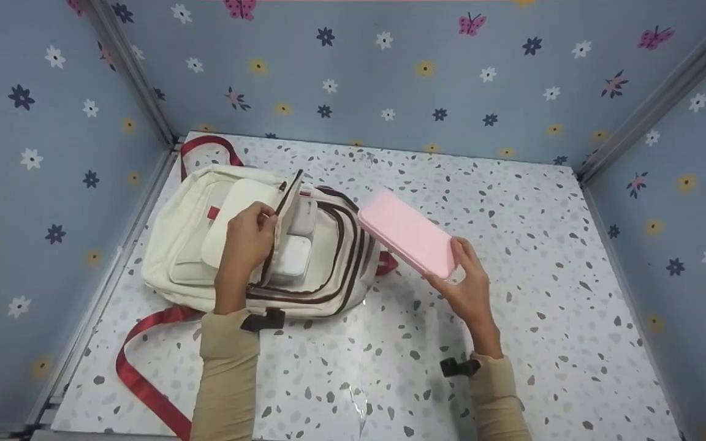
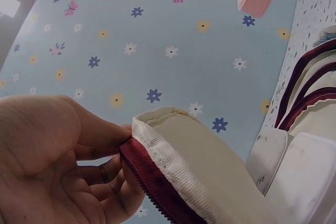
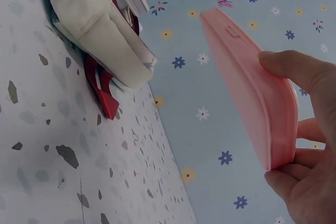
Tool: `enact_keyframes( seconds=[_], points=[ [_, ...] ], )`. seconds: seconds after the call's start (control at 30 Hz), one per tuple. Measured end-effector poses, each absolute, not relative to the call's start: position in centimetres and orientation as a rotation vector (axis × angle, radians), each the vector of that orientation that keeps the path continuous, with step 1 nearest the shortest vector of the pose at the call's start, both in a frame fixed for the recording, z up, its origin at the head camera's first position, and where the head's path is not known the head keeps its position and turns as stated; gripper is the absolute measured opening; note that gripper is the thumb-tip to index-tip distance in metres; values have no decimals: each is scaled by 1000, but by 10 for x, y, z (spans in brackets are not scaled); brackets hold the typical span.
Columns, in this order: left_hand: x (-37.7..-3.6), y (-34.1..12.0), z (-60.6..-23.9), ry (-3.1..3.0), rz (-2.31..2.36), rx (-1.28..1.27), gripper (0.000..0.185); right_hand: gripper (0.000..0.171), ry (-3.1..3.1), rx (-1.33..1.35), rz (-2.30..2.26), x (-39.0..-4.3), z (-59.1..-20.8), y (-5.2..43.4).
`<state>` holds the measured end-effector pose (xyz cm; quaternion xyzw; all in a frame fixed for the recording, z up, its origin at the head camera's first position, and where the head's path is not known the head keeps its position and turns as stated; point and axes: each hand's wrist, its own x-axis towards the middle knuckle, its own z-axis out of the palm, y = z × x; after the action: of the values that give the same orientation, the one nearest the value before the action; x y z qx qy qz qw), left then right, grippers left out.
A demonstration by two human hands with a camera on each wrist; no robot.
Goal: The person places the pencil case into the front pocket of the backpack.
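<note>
Head view gives me the whole backpack (image 1: 255,245) on the table (image 1: 512,306); wrist views don't. My left hand (image 1: 249,242) pinches its flap (image 1: 288,205) open, white boxes (image 1: 292,257) inside. My right hand (image 1: 466,285) grips the pink case (image 1: 407,233), raised beside the bag.

Head view lighting up evenly, bright, diffuse, coming from above. Glossy table (image 1: 512,257) throwing pale glare patch near front centre; crinkled reflection showing there. Shadows staying soft, short, sitting under backpack (image 1: 206,245) and pink case (image 1: 407,233). Wall corners bending slightly toward frame edges. Wrist views looking dimmer, greyer, cooler. Left hand (image 2: 47,166) filling near corner, soft, slightly blurring. Right hand (image 3: 307,145) likewise going soft at close range; wallpaper behind staying fairly sharp.
</note>
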<state>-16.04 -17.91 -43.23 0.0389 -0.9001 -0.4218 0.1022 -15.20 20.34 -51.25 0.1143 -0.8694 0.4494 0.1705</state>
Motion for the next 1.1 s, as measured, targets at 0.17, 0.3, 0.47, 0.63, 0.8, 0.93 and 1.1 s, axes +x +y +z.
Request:
enact_keyframes(
  seconds=[0.17,0.3,0.47,0.63,0.8,0.93,1.1],
  points=[
    [-161,-176,-432,-2675,-1249,110,16,84,-2558,337,1263,-156,-514,188],
    [-160,-173,-432,-2682,-1248,100,16,83,-2598,377,1250,-161,-515,175],
    [-160,-169,-433,-2669,-1226,75,14,84,-2638,467,1269,-169,-518,158],
    [-161,-166,-434,-2675,-1195,61,14,86,-2685,532,1282,-177,-517,142],
    [-161,-164,-433,-2672,-1167,37,13,83,-2710,618,1268,-185,-516,128],
    [-161,-162,-432,-2668,-1151,13,13,82,-2707,680,1238,-192,-519,120],
    [-161,-161,-430,-2670,-1132,0,14,83,-2715,746,1208,-199,-522,109]
  ],
)
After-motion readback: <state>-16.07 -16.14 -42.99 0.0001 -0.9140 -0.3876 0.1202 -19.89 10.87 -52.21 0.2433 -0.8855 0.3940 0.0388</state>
